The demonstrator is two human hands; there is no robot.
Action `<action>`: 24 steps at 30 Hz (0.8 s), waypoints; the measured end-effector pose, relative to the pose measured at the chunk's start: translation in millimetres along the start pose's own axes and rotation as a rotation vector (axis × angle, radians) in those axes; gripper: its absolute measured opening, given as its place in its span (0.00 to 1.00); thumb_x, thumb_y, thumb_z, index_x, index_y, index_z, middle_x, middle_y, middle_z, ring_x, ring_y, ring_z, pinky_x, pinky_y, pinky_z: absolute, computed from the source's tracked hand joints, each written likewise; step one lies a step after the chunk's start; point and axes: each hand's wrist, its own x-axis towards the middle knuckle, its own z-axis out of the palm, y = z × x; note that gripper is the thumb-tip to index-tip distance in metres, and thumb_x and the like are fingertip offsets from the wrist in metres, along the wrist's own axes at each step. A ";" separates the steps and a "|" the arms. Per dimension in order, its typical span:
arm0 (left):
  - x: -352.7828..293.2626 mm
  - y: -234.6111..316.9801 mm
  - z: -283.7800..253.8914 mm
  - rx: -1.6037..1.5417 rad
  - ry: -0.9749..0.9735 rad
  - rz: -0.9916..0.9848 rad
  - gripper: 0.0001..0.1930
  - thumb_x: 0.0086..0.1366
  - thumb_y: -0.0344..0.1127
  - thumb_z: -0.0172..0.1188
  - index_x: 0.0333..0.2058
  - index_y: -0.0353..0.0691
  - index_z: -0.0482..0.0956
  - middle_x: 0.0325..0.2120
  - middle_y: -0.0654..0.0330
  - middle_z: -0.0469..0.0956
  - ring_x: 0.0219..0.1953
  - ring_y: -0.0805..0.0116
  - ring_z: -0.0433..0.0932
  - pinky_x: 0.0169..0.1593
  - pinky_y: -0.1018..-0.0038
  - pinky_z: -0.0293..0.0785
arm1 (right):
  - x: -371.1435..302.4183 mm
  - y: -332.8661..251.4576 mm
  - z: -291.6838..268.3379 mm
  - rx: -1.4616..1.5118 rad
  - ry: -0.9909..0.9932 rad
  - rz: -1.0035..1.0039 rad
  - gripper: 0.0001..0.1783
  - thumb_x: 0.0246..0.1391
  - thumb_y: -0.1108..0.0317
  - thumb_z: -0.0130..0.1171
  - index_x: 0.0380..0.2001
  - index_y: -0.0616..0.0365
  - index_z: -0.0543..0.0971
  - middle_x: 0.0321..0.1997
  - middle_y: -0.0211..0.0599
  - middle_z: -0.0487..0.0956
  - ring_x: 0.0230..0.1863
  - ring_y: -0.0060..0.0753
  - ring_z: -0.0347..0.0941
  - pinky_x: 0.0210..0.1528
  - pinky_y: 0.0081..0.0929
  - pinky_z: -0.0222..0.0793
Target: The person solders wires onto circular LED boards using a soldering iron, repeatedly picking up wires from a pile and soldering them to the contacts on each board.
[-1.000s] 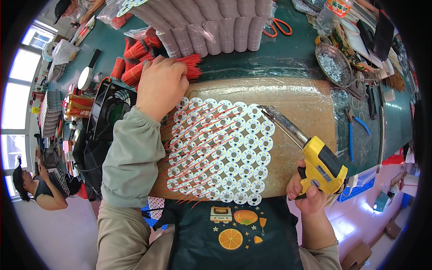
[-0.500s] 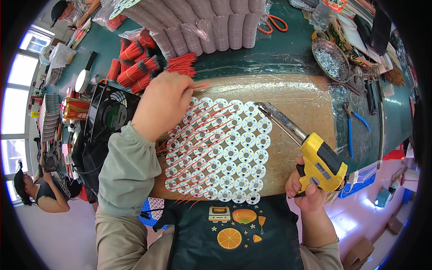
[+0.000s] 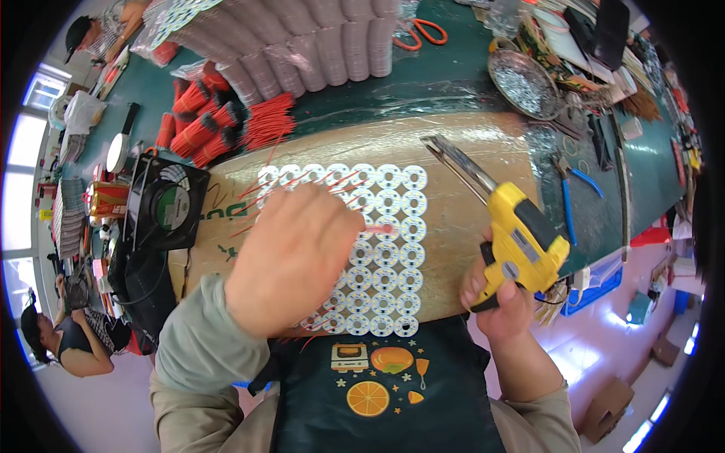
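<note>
My left hand [image 3: 298,257] is closed over the middle of a grid of small round white circuit boards [image 3: 410,255], covering several of them. A short red wire [image 3: 380,228], blurred, juts from its fingertips to the right. Other thin red wires lie slanted across boards on the grid's left part. In my right hand [image 3: 495,298] is a yellow soldering gun [image 3: 529,238], gripped by its handle. Its metal tip points up and left, beyond the grid's upper right corner and apart from the boards. Beneath the grid lies a brown cardboard sheet [image 3: 453,279].
Loose red wires [image 3: 269,121] and bundled red wires [image 3: 198,128] lie at the back left, beside a black fan [image 3: 170,200]. Behind stand tall board stacks [image 3: 325,53] and orange-handled scissors [image 3: 421,34]. A metal bowl [image 3: 526,81] and blue-handled pliers [image 3: 568,200] are rightward. Two people appear at left.
My left hand has come from the loose wires down and right over the grid, carrying a red wire. The view has shifted slightly; my right hand still holds the soldering gun.
</note>
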 end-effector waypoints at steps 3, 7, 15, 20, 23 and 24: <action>-4.5 32.7 2.3 -0.048 -0.046 0.086 0.13 0.53 0.28 0.62 0.40 0.35 0.78 0.36 0.55 0.76 0.42 0.55 0.76 0.45 0.60 0.71 | 9.6 -3.4 11.1 -0.023 0.003 -0.024 0.52 0.49 0.37 0.70 0.65 0.61 0.61 0.30 0.32 0.72 0.26 0.25 0.68 0.26 0.23 0.65; -5.5 61.7 9.0 -0.091 -0.152 0.134 0.17 0.50 0.32 0.62 0.41 0.35 0.78 0.37 0.56 0.76 0.42 0.57 0.76 0.44 0.63 0.71 | 17.0 -0.1 21.6 -0.063 -0.059 -0.016 0.51 0.52 0.37 0.68 0.65 0.62 0.62 0.33 0.33 0.74 0.28 0.24 0.70 0.28 0.22 0.65; -6.1 79.8 23.7 -0.201 -0.151 0.154 0.16 0.51 0.35 0.65 0.39 0.37 0.78 0.36 0.58 0.76 0.40 0.59 0.76 0.43 0.66 0.70 | 14.4 4.5 34.6 -0.008 -0.148 -0.021 0.50 0.54 0.38 0.67 0.65 0.64 0.62 0.36 0.34 0.76 0.31 0.21 0.70 0.33 0.20 0.66; -11.0 81.6 26.7 -0.226 -0.131 0.122 0.15 0.52 0.34 0.64 0.39 0.38 0.78 0.36 0.60 0.76 0.40 0.61 0.75 0.43 0.67 0.70 | 9.9 5.1 34.8 0.014 -0.194 0.011 0.50 0.54 0.39 0.67 0.66 0.65 0.61 0.37 0.34 0.76 0.33 0.21 0.70 0.34 0.19 0.67; -14.0 77.1 24.7 -0.214 -0.167 0.107 0.16 0.51 0.32 0.63 0.41 0.39 0.78 0.37 0.59 0.76 0.42 0.60 0.76 0.46 0.67 0.70 | 7.4 6.6 30.0 0.015 -0.182 0.031 0.50 0.53 0.39 0.67 0.66 0.64 0.61 0.36 0.34 0.75 0.32 0.22 0.70 0.33 0.20 0.67; -17.0 71.3 23.9 -0.215 -0.154 0.089 0.17 0.51 0.32 0.63 0.42 0.38 0.79 0.38 0.59 0.76 0.43 0.60 0.76 0.46 0.67 0.70 | 6.8 6.8 24.9 -0.016 -0.168 0.007 0.49 0.54 0.39 0.67 0.66 0.63 0.62 0.35 0.34 0.75 0.31 0.23 0.70 0.32 0.21 0.67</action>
